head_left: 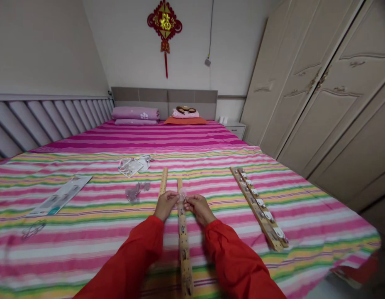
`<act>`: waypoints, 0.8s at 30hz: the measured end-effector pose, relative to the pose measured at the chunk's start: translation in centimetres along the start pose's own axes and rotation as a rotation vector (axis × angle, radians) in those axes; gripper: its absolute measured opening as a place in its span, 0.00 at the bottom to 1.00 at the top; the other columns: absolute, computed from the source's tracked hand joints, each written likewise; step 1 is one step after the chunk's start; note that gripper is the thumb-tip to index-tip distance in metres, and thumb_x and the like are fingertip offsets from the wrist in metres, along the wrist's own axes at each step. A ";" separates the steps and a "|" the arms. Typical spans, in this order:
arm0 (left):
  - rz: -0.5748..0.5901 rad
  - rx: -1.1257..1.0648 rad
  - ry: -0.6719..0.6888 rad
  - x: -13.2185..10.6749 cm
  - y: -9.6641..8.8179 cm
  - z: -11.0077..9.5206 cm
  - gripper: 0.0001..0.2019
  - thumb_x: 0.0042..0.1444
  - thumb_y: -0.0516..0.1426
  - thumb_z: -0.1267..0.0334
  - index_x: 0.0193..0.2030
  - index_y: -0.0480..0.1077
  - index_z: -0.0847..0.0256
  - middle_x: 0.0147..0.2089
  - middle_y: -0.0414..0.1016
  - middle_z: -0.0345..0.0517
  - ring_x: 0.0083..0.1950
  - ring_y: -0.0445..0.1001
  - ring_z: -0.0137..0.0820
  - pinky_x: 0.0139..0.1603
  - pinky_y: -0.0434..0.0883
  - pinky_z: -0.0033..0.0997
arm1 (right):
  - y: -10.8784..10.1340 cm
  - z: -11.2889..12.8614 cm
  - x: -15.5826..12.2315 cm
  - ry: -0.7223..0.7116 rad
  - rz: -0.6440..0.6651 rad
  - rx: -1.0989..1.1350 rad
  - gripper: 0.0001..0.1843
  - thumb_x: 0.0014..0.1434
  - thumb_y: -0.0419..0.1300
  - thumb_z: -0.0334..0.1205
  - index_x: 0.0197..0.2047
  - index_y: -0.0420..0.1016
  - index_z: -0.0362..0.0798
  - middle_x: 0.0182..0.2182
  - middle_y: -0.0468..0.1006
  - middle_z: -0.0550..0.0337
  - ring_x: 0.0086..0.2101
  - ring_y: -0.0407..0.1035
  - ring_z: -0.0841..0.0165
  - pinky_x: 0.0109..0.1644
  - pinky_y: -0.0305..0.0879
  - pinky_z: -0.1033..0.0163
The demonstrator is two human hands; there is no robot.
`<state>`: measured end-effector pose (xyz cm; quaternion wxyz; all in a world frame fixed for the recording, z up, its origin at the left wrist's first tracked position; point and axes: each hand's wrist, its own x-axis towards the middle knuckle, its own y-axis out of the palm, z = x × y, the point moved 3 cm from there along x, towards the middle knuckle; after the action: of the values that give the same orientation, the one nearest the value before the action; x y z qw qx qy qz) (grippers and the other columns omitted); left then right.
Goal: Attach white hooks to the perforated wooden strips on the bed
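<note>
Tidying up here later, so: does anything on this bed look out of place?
Loose plastic packaging and a crumpled clear wrapper lie scattered on the striped bedspread, which looks odd on a made bed.

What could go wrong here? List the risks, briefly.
The small clear piece pinched between the left hand and right hand could slip and be hard to spot on the striped bedspread. The wooden strip below the hands lies on soft bedding, so it may shift if pressed. The clear plastic bag nearby is also see-through, so a dropped piece could be lost against it.
</note>
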<state>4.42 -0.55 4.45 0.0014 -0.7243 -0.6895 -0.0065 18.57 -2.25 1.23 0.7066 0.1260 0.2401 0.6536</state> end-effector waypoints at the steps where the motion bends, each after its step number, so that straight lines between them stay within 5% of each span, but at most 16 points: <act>1: -0.008 0.008 -0.002 0.4 0.0 0.2 0.20 0.29 0.67 0.51 0.25 0.71 0.64 0.20 0.72 0.40 0.24 0.71 0.27 0.26 0.67 0.27 | 0.0 0.0 0.3 -0.012 -0.005 -0.024 0.11 0.36 0.70 0.38 0.20 0.72 0.44 0.18 0.76 0.59 0.18 0.68 0.74 0.22 0.64 0.69; 8: -0.061 0.077 -0.053 2.3 0.2 2.0 0.13 0.33 0.64 0.59 0.25 0.70 0.64 0.19 0.71 0.39 0.23 0.70 0.27 0.26 0.66 0.26 | -0.5 -0.5 1.7 -0.085 -0.099 -0.192 0.09 0.36 0.65 0.39 0.18 0.69 0.46 0.13 0.70 0.65 0.14 0.60 0.76 0.16 0.52 0.70; 24: -0.174 0.280 -0.068 3.9 -0.2 4.6 0.03 0.37 0.58 0.67 0.22 0.69 0.62 0.21 0.72 0.39 0.26 0.71 0.28 0.29 0.66 0.26 | -0.6 -1.9 3.1 -0.151 -0.171 -0.296 0.10 0.37 0.62 0.41 0.16 0.65 0.48 0.09 0.63 0.70 0.13 0.55 0.75 0.18 0.49 0.67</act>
<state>4.47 3.40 -0.12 0.0782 -0.6544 -0.7434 0.1138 18.24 0.42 -1.23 0.7863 0.0484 0.0972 0.6082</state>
